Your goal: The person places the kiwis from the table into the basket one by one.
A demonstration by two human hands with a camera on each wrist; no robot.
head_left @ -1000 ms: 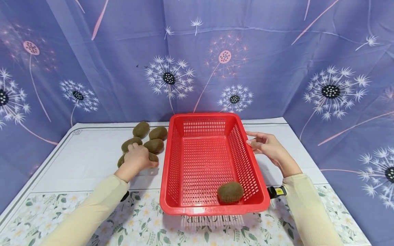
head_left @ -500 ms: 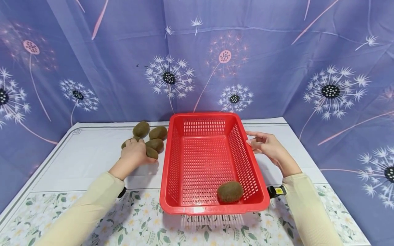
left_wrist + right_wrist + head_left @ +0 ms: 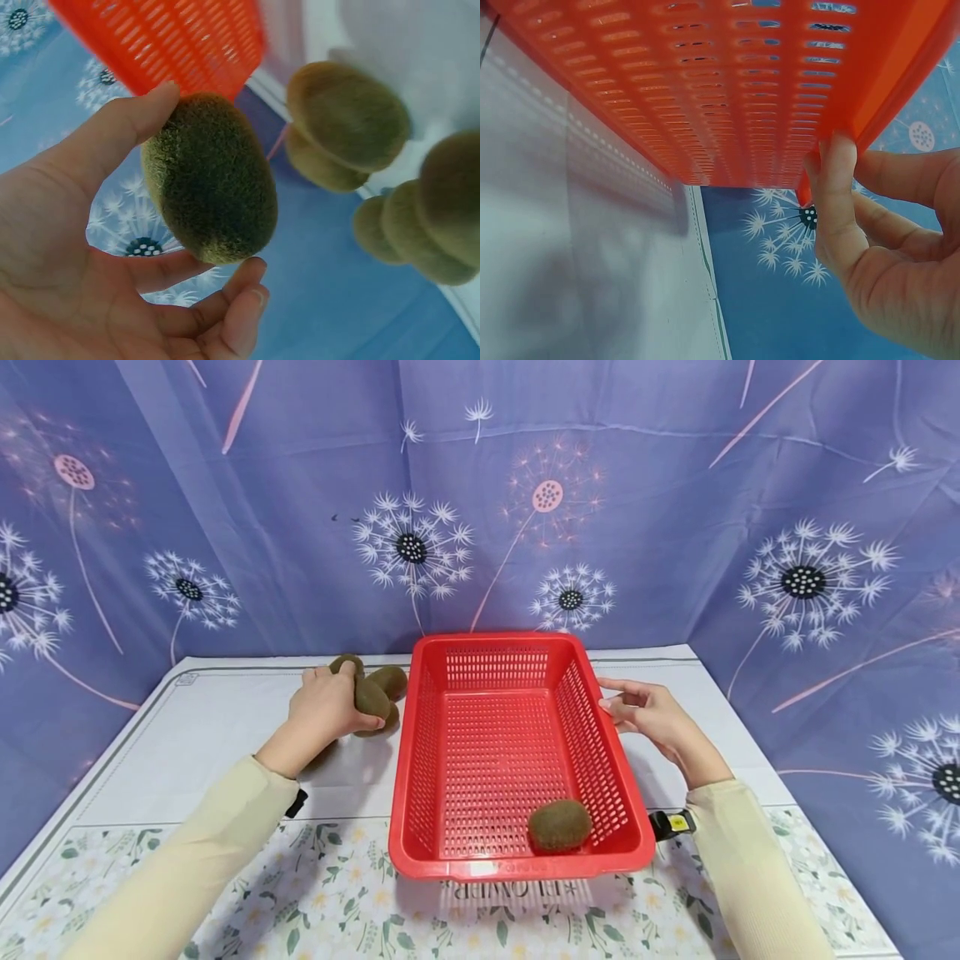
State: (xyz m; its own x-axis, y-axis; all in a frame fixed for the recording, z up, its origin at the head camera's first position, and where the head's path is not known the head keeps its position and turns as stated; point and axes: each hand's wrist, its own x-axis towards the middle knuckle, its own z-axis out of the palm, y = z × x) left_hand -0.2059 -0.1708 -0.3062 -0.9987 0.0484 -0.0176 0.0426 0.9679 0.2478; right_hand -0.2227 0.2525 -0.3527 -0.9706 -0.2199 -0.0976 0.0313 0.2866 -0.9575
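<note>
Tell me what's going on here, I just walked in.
Someone is handling kiwis with both hands. The left hand holds one brown kiwi between thumb and fingers, outside the basket and close to the other kiwis, grouped on the left side of the table. The right hand holds the right rim of the red basket. Inside it, a single kiwi lies at the near end, toward the right.
</note>
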